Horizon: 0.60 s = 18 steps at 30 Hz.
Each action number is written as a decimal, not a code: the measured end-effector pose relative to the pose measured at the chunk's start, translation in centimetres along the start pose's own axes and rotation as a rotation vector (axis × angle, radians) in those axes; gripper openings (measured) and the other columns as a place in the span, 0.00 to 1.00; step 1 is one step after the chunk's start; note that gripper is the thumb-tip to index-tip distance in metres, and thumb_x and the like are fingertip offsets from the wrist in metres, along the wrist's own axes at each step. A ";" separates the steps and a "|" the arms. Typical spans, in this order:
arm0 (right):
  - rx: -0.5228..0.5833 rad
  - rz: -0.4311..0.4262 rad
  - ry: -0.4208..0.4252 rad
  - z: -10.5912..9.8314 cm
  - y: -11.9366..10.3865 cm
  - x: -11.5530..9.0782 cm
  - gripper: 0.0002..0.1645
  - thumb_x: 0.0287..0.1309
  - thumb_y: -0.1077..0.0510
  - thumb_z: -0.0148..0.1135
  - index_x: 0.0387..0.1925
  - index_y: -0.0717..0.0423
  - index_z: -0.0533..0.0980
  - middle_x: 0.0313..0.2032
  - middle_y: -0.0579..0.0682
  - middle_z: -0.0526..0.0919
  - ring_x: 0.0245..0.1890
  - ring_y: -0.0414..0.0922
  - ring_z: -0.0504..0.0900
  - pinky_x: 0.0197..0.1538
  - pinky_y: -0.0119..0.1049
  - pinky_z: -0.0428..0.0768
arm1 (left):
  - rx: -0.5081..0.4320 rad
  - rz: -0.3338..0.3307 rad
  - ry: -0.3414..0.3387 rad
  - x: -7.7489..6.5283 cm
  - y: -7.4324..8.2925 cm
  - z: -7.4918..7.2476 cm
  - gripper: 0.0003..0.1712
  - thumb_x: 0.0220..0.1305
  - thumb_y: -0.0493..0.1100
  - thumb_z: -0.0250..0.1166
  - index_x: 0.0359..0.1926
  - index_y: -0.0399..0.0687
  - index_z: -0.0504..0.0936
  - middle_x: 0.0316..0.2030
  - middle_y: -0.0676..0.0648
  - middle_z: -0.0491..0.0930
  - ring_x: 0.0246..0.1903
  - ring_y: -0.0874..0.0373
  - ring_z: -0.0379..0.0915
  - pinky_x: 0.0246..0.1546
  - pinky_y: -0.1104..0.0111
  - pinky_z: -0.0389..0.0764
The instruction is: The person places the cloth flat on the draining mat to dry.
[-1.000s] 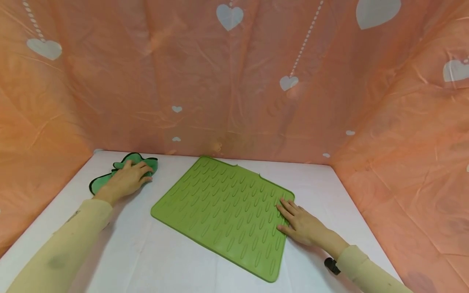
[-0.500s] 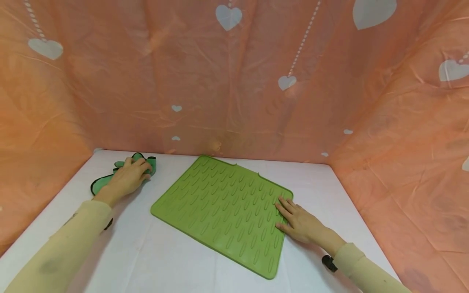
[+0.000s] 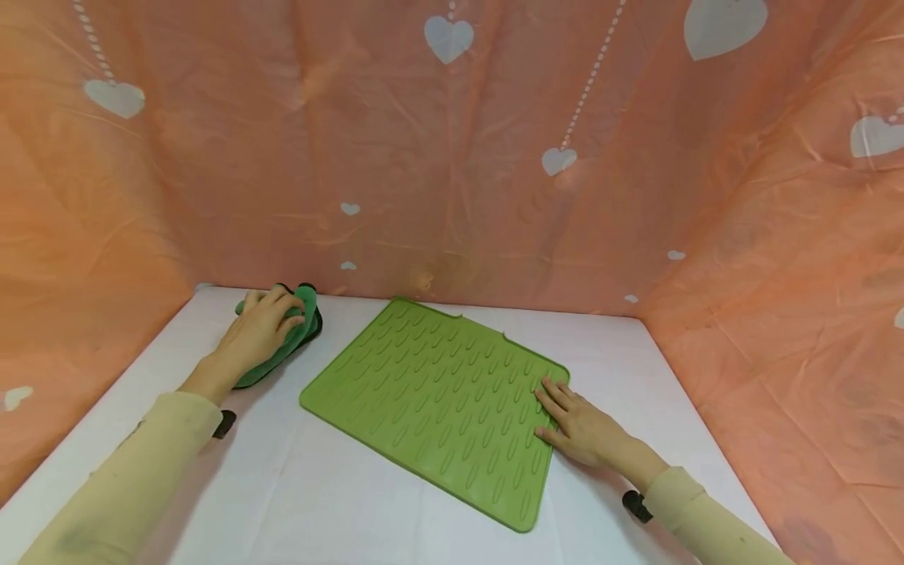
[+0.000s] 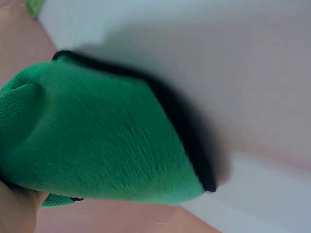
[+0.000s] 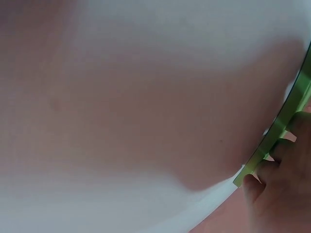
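Observation:
A green cloth with black edging (image 3: 305,323) is bunched in my left hand (image 3: 256,333) at the back left of the table, its loose part hanging below the fingers. In the left wrist view the cloth (image 4: 107,136) fills much of the picture, fuzzy and folded, lifted off the white surface at its edge. My right hand (image 3: 582,431) rests with straight, spread fingers on the right edge of a green ribbed mat (image 3: 438,408). The mat lies flat and turned at an angle. In the right wrist view the fingers touch the mat's rim (image 5: 279,124).
A white cloth-covered table (image 3: 339,502) carries the mat. Orange sheets with pale hearts (image 3: 452,157) stand as walls at the back and both sides. The mat's far left corner lies close to the back wall.
My left hand has gathered the cloth up and shifted slightly right; the cloth's spread left part has left the table. My right hand stays on the mat.

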State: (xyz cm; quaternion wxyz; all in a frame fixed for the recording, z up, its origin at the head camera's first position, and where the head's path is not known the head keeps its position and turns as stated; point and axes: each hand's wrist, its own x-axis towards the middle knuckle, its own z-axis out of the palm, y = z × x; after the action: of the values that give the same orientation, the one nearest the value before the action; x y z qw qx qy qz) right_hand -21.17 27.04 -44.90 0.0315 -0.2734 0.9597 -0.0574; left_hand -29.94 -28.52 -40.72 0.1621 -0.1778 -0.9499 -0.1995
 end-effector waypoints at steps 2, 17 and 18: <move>0.004 0.002 0.003 0.0 0.1 0.0 0.42 0.78 0.40 0.53 0.78 0.66 0.60 0.78 0.67 0.56 0.77 0.69 0.56 0.74 0.62 0.61 | -0.019 -0.007 0.014 0.3 0.7 -0.2 0.12 0.78 0.42 0.62 0.56 0.41 0.80 0.51 0.42 0.74 0.51 0.35 0.61 0.33 0.49 0.75; 0.009 0.001 0.003 0.2 0.0 0.1 0.43 0.78 0.40 0.53 0.78 0.65 0.60 0.78 0.67 0.55 0.77 0.69 0.55 0.74 0.63 0.62 | -0.137 0.166 0.177 2.7 8.5 0.2 0.09 0.74 0.39 0.65 0.52 0.41 0.81 0.49 0.42 0.75 0.51 0.39 0.61 0.48 0.48 0.72; 0.012 0.004 0.000 0.2 -0.1 0.1 0.43 0.78 0.40 0.53 0.78 0.65 0.60 0.79 0.66 0.55 0.77 0.69 0.55 0.75 0.62 0.61 | -0.146 0.183 0.180 2.8 9.2 0.3 0.10 0.74 0.39 0.65 0.52 0.42 0.81 0.49 0.42 0.75 0.52 0.40 0.62 0.49 0.48 0.72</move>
State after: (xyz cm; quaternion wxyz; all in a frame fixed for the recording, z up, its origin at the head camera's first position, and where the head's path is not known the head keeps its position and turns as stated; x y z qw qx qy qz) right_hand -21.17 26.94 -45.08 0.0329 -0.2712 0.9599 -0.0629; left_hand -28.82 -19.75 -37.01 0.2509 -0.2562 -0.8943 -0.2676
